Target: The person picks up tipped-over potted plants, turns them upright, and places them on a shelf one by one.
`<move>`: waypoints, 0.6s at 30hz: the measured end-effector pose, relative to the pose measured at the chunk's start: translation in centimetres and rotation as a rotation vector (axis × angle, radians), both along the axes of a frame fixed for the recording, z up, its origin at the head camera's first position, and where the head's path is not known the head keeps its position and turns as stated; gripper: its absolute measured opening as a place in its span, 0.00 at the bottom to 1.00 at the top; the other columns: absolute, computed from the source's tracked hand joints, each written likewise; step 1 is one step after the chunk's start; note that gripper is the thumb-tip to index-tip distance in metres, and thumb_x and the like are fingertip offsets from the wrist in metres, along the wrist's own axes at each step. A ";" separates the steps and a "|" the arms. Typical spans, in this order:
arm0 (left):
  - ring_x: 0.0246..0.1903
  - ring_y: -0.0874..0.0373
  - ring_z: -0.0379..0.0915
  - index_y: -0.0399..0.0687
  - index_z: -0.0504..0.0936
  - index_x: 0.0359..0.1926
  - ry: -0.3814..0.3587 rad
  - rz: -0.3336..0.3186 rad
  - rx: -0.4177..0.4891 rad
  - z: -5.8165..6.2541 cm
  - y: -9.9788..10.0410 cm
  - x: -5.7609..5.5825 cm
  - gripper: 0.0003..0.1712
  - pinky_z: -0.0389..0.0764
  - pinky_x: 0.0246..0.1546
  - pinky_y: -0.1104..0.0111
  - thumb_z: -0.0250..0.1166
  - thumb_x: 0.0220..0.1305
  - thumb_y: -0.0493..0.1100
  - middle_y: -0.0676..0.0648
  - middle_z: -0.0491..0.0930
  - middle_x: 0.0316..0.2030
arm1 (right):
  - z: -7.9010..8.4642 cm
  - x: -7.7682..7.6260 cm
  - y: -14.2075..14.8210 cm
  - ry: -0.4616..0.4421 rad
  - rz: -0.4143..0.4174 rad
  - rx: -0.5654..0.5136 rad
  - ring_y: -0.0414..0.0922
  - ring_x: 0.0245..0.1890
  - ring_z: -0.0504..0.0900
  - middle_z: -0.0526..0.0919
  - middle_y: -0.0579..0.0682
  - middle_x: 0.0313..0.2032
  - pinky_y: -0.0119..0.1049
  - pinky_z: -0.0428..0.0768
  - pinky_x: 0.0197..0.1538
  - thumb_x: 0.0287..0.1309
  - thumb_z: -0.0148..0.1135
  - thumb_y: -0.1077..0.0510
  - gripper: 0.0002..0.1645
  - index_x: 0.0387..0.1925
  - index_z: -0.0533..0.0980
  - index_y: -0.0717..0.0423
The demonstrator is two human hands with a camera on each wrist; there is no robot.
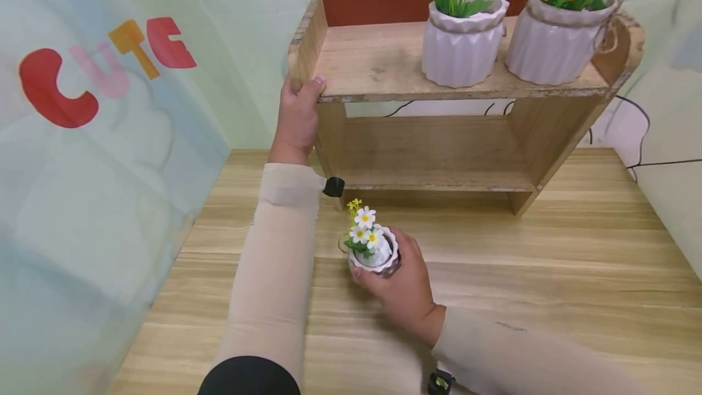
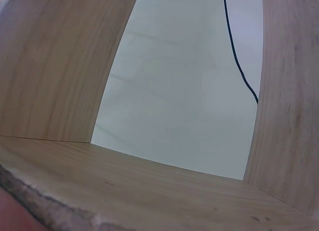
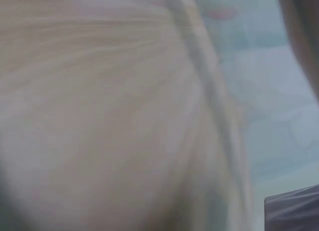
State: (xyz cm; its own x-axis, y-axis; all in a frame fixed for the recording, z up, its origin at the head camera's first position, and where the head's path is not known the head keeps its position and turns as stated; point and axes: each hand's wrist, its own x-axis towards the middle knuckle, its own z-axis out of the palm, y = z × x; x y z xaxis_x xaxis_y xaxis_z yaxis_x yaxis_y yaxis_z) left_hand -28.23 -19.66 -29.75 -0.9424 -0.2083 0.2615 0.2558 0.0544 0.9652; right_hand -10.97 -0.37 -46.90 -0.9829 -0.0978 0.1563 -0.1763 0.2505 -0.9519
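My left hand grips the front left corner of a small wooden shelf, its thumb over the upper board. In the left wrist view, the shelf's wooden panels fill most of the picture, with a blurred bit of skin at the lower left corner. My right hand holds a small flowerpot from its right side, thumb at the near side. White daisies and yellow sprigs stand in this pot, which is in front of the shelf. The right wrist view is blurred; a greyish ribbed surface shows at its lower right.
Two larger white ribbed pots, the left pot and the right pot, hold orange and yellow flowers on the upper board. The shelf stands on a wood-grain table. Dark cables run behind it. A curtain with coloured letters hangs left.
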 end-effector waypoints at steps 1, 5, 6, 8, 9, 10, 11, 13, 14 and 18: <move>0.67 0.52 0.65 0.50 0.59 0.81 0.001 -0.001 -0.003 0.0 0.0 0.0 0.40 0.67 0.69 0.66 0.56 0.72 0.51 0.42 0.66 0.73 | 0.5 -0.1 0.2 0.006 -0.002 -0.007 0.56 0.63 0.76 0.76 0.60 0.63 0.56 0.72 0.69 0.44 0.86 0.56 0.54 0.72 0.69 0.61; 0.68 0.52 0.65 0.50 0.58 0.81 0.005 -0.001 -0.010 0.0 0.0 0.1 0.40 0.66 0.69 0.65 0.56 0.72 0.51 0.42 0.65 0.73 | 2.8 -0.6 0.9 0.031 -0.007 -0.016 0.54 0.64 0.75 0.77 0.58 0.64 0.56 0.71 0.70 0.43 0.87 0.56 0.55 0.73 0.69 0.60; 0.67 0.51 0.65 0.51 0.58 0.81 0.001 0.000 -0.013 0.0 0.0 0.1 0.40 0.67 0.69 0.65 0.56 0.72 0.52 0.42 0.65 0.73 | 3.4 -0.7 1.1 0.044 -0.004 -0.018 0.54 0.65 0.75 0.77 0.58 0.64 0.56 0.70 0.71 0.44 0.87 0.56 0.55 0.73 0.69 0.60; 0.67 0.51 0.66 0.50 0.59 0.81 0.003 -0.001 -0.017 0.0 0.0 0.1 0.40 0.67 0.69 0.64 0.56 0.72 0.52 0.41 0.66 0.72 | 4.8 -1.0 1.4 0.066 0.004 -0.025 0.54 0.67 0.74 0.75 0.57 0.66 0.56 0.69 0.72 0.44 0.87 0.57 0.56 0.74 0.67 0.60; 0.66 0.51 0.66 0.50 0.59 0.81 0.007 -0.002 -0.017 0.0 0.0 0.1 0.39 0.68 0.69 0.64 0.56 0.72 0.51 0.41 0.66 0.72 | 5.6 -1.1 1.6 0.081 0.011 -0.032 0.53 0.68 0.73 0.74 0.57 0.67 0.56 0.69 0.73 0.45 0.87 0.57 0.57 0.74 0.67 0.60; 0.66 0.51 0.67 0.49 0.60 0.80 0.011 -0.004 -0.015 0.0 0.0 0.1 0.39 0.69 0.68 0.64 0.56 0.72 0.51 0.41 0.67 0.71 | 6.4 -1.2 1.7 0.095 0.018 -0.038 0.53 0.68 0.73 0.74 0.57 0.67 0.56 0.69 0.73 0.45 0.86 0.57 0.57 0.75 0.67 0.59; 0.65 0.51 0.68 0.49 0.60 0.80 0.013 -0.004 -0.014 -0.1 0.0 0.1 0.38 0.69 0.67 0.64 0.56 0.72 0.51 0.41 0.67 0.70 | 7.2 -1.4 1.9 0.110 0.026 -0.046 0.52 0.68 0.72 0.73 0.56 0.67 0.55 0.69 0.73 0.45 0.86 0.58 0.57 0.75 0.67 0.59; 0.63 0.51 0.69 0.48 0.61 0.79 0.024 -0.012 0.005 -0.1 0.0 0.0 0.37 0.70 0.66 0.64 0.55 0.72 0.50 0.41 0.68 0.68 | 8.8 -1.8 2.1 0.138 0.039 -0.075 0.50 0.68 0.72 0.73 0.55 0.67 0.53 0.70 0.72 0.45 0.87 0.58 0.56 0.75 0.68 0.57; 0.62 0.51 0.70 0.48 0.62 0.78 0.027 -0.014 0.014 -0.1 0.0 0.0 0.36 0.71 0.66 0.63 0.55 0.72 0.49 0.41 0.69 0.67 | 9.7 -2.0 2.2 0.152 0.045 -0.087 0.49 0.67 0.73 0.73 0.54 0.67 0.52 0.70 0.72 0.45 0.87 0.58 0.56 0.74 0.68 0.57; 0.61 0.51 0.71 0.47 0.62 0.78 0.030 -0.018 0.031 -0.1 -0.1 -0.1 0.36 0.72 0.66 0.62 0.55 0.72 0.49 0.41 0.70 0.66 | 13.1 -2.9 2.5 0.219 0.057 -0.122 0.46 0.64 0.75 0.75 0.51 0.64 0.47 0.75 0.68 0.45 0.87 0.59 0.53 0.73 0.71 0.54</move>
State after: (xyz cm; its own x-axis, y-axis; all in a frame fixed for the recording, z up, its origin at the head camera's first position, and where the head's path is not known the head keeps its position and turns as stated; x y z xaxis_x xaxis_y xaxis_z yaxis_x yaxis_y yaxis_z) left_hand -28.29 -19.73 -29.84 -0.9380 -0.2001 0.2832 0.2852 0.0197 0.9583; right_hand -13.87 2.17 -33.83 -0.9176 -0.1196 0.3792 -0.3925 0.1198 -0.9119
